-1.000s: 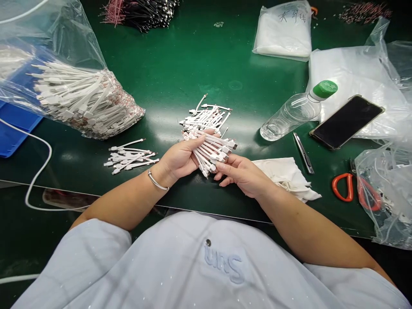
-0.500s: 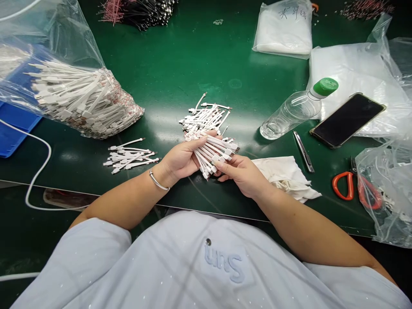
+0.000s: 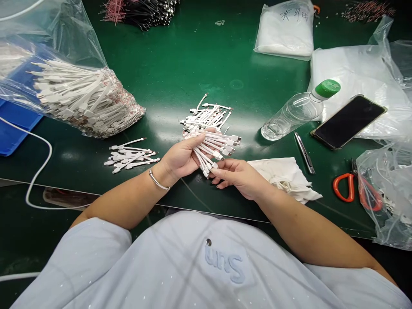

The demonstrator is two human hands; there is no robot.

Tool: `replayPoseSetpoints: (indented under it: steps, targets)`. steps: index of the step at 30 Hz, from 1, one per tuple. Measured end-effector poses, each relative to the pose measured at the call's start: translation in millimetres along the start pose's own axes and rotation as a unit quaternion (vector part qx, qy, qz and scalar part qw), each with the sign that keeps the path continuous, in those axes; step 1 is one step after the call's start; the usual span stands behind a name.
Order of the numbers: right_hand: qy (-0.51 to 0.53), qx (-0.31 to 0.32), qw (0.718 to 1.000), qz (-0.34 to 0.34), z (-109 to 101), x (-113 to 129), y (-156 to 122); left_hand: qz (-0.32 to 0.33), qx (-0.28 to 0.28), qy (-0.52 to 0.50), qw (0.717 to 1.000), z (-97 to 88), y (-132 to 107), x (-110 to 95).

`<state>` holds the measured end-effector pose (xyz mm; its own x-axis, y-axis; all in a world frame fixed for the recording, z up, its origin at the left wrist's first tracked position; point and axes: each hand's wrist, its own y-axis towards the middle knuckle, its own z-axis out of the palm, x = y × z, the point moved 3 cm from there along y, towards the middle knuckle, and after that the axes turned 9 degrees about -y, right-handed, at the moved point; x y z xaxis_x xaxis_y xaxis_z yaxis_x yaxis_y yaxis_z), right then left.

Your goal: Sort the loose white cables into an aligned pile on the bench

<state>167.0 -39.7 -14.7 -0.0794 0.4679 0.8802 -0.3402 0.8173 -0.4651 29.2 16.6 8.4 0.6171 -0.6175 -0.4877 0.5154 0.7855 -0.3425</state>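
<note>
My left hand [image 3: 183,156] is closed around a fanned bunch of short white USB cables [image 3: 219,143], its thumb across the top and the metal plugs pointing right. At the bunch's lower end my right hand [image 3: 236,176] is closed, thumb and fingers on a white plug there. Behind the bunch lies a loose pile of similar cables [image 3: 204,118], partly covered by it. A smaller group of white cables [image 3: 130,159] rests on the green table [image 3: 174,64], left of my left hand.
A clear bag of white cables [image 3: 86,98] leans over a blue tray [image 3: 16,133]. On the right are a bottle [image 3: 289,113], phone [image 3: 350,121], cutter knife [image 3: 304,152], white cloth [image 3: 283,176], orange-handled scissors [image 3: 344,187] and plastic bags [image 3: 360,73]. Black wires [image 3: 149,13] lie at the back.
My right hand has moved slightly down and left, from the plugs at the bunch's right side to its lower end. The cables in my left hand are fanned wider.
</note>
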Motion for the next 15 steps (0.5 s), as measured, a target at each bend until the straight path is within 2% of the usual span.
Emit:
replayPoseSetpoints:
  steps: [5,15]
  targets:
    - [-0.016,-0.044,0.999,-0.028,-1.8,2.3,-1.4,-0.009,-0.009,0.001,1.000,-1.5,0.2,0.5]
    - [-0.030,-0.043,0.998,-0.035,-3.1,0.8,-1.2,-0.001,-0.013,-0.004,1.000,-2.6,1.5,0.5]
